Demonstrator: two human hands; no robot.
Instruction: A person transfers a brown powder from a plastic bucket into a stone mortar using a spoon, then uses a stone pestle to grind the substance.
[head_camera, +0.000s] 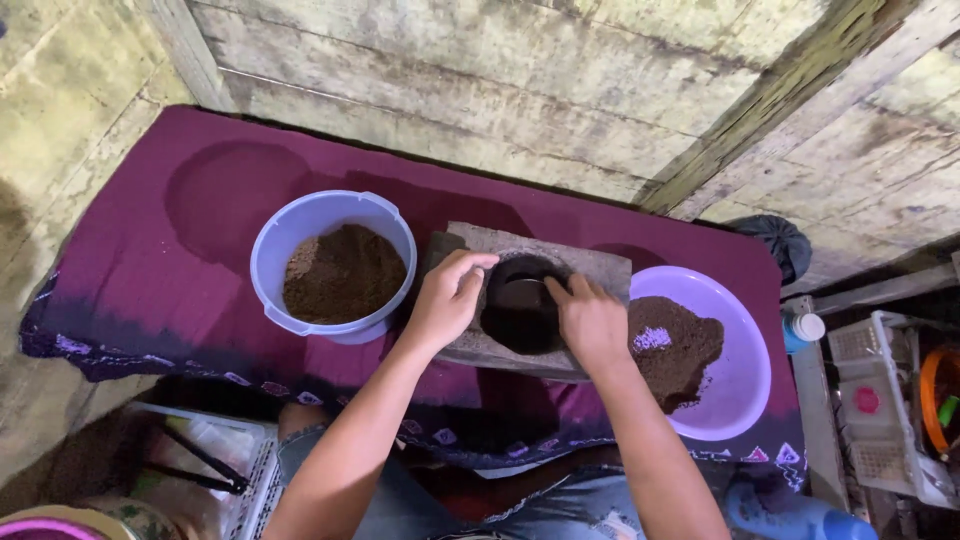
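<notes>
A grey stone mortar block (600, 270) with a round dark hollow (520, 315) lies on a purple cloth (180, 240). My left hand (445, 298) rests on the hollow's left rim, fingers curled over its edge. My right hand (590, 320) sits on the right rim, fingertips reaching into the hollow. Whether either hand grips anything inside the hollow is hidden. A pale blue bucket (335, 262) of brown powder stands to the left. A lilac bowl (740, 370) with dark brown powder sits to the right.
Weathered wooden boards (560, 90) rise behind the cloth. A black bag (785, 245) lies at the back right. A white plastic crate (885, 410) and a small bottle (803, 330) stand at the right. A blue bottle (800, 515) lies near my knees, and a wire basket (215, 460) sits lower left.
</notes>
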